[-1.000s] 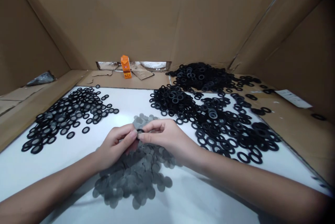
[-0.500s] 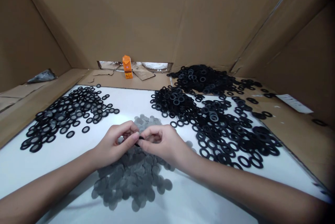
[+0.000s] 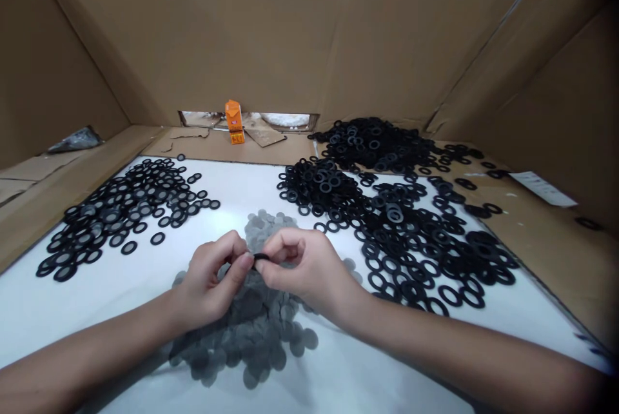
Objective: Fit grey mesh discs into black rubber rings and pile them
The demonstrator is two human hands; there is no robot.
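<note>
Over a pile of thin grey mesh discs (image 3: 251, 343), my two hands meet at a small black rubber ring (image 3: 262, 256). My right hand (image 3: 309, 272) pinches the ring between thumb and forefinger. The thumb and fingers of my left hand (image 3: 210, 282) close on the ring's left edge. Whether a disc sits inside the ring is hidden. To the left lies a heap of black rings with grey mesh centres (image 3: 130, 201). On the right spreads a large heap of open black rings (image 3: 411, 240).
Another mound of black rings (image 3: 374, 143) lies at the back right on cardboard. An orange carton (image 3: 235, 122) stands by a slot in the cardboard wall (image 3: 271, 33). A white paper slip (image 3: 544, 189) is at the right, a clear plastic bag (image 3: 76, 139) at the left.
My left hand has shifted slightly down and left, and its thumb has drawn back, showing more of the ring. My right hand has hardly moved.
</note>
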